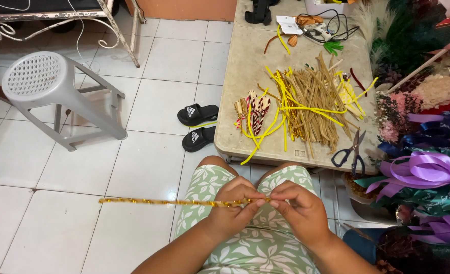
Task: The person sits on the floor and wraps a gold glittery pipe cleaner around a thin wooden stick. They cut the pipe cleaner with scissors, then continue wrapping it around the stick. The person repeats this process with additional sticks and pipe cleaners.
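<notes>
Looking down from my head camera, my left hand (233, 203) and my right hand (300, 209) meet over my lap, both pinched shut on the near end of a long gold tinsel stem (174, 202) that runs out level to my left, over the tiled floor (149, 167), with its far end free in the air. My fingertips (265, 199) are pressed together right where the stem ends, though I cannot tell from this angle whether I am twisting it or only holding it. Ahead of my knees stands the low counter (250, 66), carrying a heap of tan stems (318, 104) crossed by yellow stems (285, 109), a small bunch of red-and-white striped pieces (255, 109) at its left, and black-handled scissors (354, 149) near its front right corner. A pair of black slides (198, 126) lies on the floor just beside the counter, a grey plastic stool (57, 91) stands well apart to the left, and purple ribbon bows (433, 170) with dried flowers crowd my right. As I judge it, the long unsupported length is the risk: it could sag, kink or swing if my pinch loosens, and the thin wire could slip between my fingers since I grip only its very end.
</notes>
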